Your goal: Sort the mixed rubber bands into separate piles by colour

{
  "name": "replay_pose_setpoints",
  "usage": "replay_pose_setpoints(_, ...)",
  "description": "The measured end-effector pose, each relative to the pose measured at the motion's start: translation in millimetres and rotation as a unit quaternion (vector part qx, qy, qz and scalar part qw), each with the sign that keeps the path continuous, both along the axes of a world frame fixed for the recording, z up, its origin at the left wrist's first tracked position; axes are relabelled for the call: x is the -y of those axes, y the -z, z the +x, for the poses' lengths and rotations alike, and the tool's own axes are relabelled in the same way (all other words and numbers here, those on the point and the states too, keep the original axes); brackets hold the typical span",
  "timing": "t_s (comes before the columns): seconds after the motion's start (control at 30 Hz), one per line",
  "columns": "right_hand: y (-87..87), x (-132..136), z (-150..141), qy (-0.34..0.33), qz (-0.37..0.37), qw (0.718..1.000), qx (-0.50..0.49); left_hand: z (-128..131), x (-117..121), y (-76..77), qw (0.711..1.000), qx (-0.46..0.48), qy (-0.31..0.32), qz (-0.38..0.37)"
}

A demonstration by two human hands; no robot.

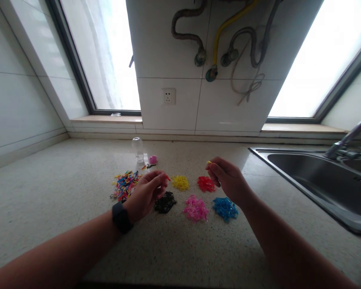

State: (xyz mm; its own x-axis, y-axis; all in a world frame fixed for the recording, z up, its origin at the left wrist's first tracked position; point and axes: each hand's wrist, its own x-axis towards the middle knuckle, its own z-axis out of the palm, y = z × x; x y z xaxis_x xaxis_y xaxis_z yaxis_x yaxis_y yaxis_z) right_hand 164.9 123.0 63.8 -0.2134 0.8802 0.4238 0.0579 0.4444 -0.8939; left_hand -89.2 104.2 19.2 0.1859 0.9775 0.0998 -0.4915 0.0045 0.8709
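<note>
At centre frame, the left hand (152, 186) pinches something red; the right hand (221, 172) pinches something yellow.

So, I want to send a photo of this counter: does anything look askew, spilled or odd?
Mostly orderly. A few dark and coloured bits lie by the pink round object, apart from the mixed pile and the single-colour piles, so they look like strays. Nothing looks plainly broken.
</note>
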Motion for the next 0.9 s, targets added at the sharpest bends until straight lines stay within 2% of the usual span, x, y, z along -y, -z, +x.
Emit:
replay_pose_setpoints(0.33, -0.4, -1.5, 0.1, 0.004, 0.010, 1.000, 0.010, 1.7, 1.8, -3.4, 1.000, -0.006, 0.003, 0.005)
replay_pose_setpoints(0.53, 3.0, -5.0, -0.2, 0.007, -0.008, 1.000, 0.005, 1.8, 1.3, -4.0, 1.000, -0.004, 0.010, 0.004)
replay_pose_setpoints(0.9, 6.4, -5.4, -1.5, -0.016, -0.010, 1.000, 0.011, 2.2, 1.6, -4.7, 1.000, -0.011, 0.025, 0.001)
